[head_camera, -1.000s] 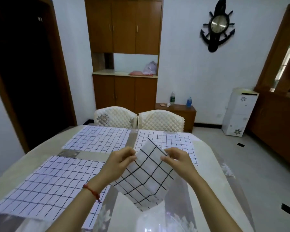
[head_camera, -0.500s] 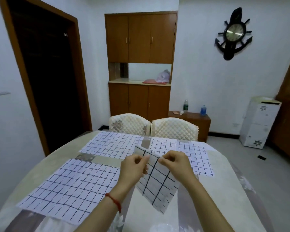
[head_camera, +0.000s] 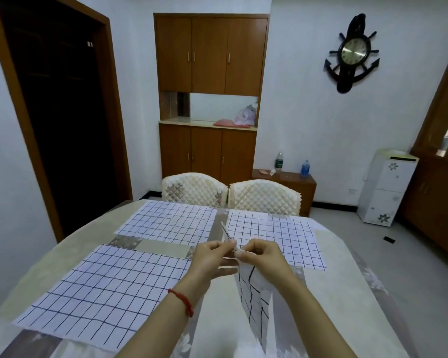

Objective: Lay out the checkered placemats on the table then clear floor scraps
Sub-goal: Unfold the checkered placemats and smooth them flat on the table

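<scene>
Head view: left hand (head_camera: 212,257) and right hand (head_camera: 263,257) pinch a hanging placemat (head_camera: 254,298) above three laid mats (head_camera: 109,288).

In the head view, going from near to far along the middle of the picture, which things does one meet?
Held checkered placemat → left hand and right hand → far right placemat → right chair → cabinet.
</scene>
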Available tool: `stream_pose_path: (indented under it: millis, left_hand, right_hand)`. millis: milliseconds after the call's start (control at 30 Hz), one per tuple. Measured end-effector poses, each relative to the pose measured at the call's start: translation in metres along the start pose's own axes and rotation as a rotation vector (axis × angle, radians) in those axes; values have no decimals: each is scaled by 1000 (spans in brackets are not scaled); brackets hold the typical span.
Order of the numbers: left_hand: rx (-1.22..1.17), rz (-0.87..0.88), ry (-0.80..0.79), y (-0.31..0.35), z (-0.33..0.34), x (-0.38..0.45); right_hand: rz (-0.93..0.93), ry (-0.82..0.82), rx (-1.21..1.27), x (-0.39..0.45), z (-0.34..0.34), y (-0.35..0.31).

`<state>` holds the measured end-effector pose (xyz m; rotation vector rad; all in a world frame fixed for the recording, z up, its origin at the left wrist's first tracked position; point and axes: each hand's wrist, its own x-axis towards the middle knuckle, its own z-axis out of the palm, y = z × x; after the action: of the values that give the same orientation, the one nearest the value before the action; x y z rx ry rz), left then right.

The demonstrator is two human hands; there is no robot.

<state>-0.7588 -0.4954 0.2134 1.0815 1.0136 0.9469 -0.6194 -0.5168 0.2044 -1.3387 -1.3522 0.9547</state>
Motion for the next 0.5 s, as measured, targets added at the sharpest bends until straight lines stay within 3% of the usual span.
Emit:
stream_pose_path:
  millis: [300,400,500]
  left_hand:
    - [21,88,38,-7,-2,6]
    - [79,100,124,-3,-7,10]
    - [283,205,264,3,-28,19]
  right_hand:
    - [21,42,3,-3,-5,-6]
    - [12,159,-50,-2,-13,-6]
    - [-4,318,-271,0,-33,-5]
